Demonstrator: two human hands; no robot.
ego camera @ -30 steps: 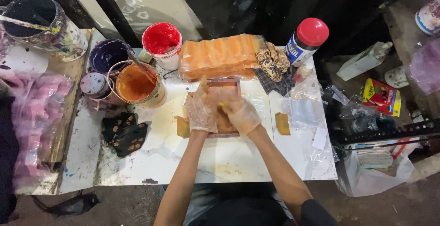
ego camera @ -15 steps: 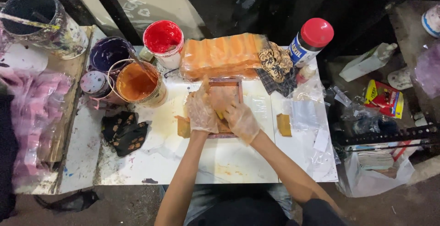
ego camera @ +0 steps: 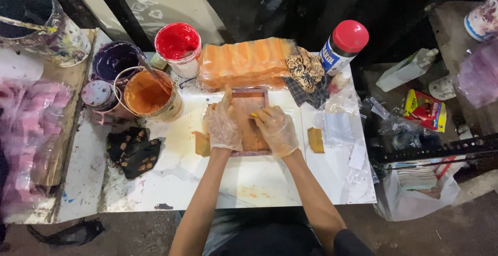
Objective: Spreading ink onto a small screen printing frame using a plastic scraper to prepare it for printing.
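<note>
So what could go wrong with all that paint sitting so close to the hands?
The open orange paint can stands right beside the left hand, so an elbow nudge might tip it onto the white table. Both gloved hands press on the small framed screen; the right hand could slip and smear the print. The open red paint tub near the orange plastic-wrapped bundle could also get knocked.

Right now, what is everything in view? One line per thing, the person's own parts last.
framed screen: one, orange-stained, table centre, under both hands
paint tubs: three, orange, red, purple, table's left rear
orange bundle: one, plastic-wrapped, behind the screen
red-capped bottle: one, right rear
patterned rag: one, black, left front
white table: one, paint-smeared
left hand: clear glove, on the screen
right hand: clear glove, on the screen
</note>
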